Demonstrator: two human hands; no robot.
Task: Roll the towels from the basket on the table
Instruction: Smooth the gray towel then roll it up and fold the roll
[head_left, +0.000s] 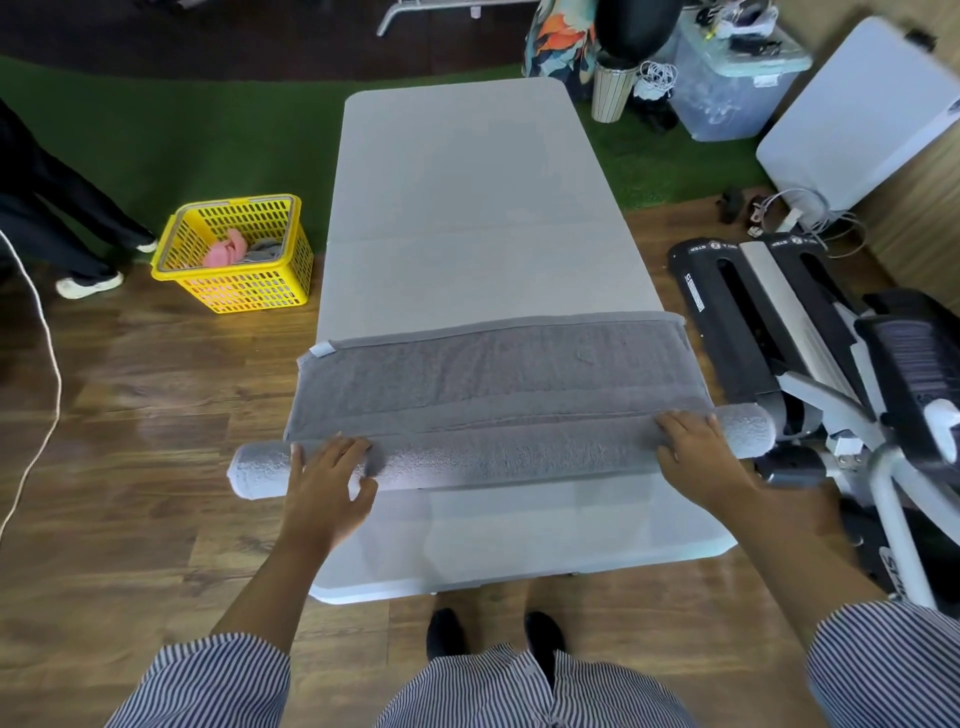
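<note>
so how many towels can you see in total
3: a grey towel half rolled on the table, plus a pink towel and a grey one in the yellow basket. More may be hidden underneath.

**Cloth, plastic, wood**

Grey terry towel (493, 395): soft, napped, matt, with a flat woven hem along the far edge and a small white label at one corner. Table (467, 182): pale grey plastic, smooth, faint sheen near the front. Basket (236, 254): glossy yellow plastic, slotted walls, pink and grey cloth inside. Floor (130, 467): wood-look planks, polished, reflecting light. Green turf (182, 140): rough, fibrous, matt. Sleeves (228, 680): thin striped woven cloth. Stepper (810, 332): black plastic, white painted metal tubing. Bin (727, 88): translucent plastic.
</note>
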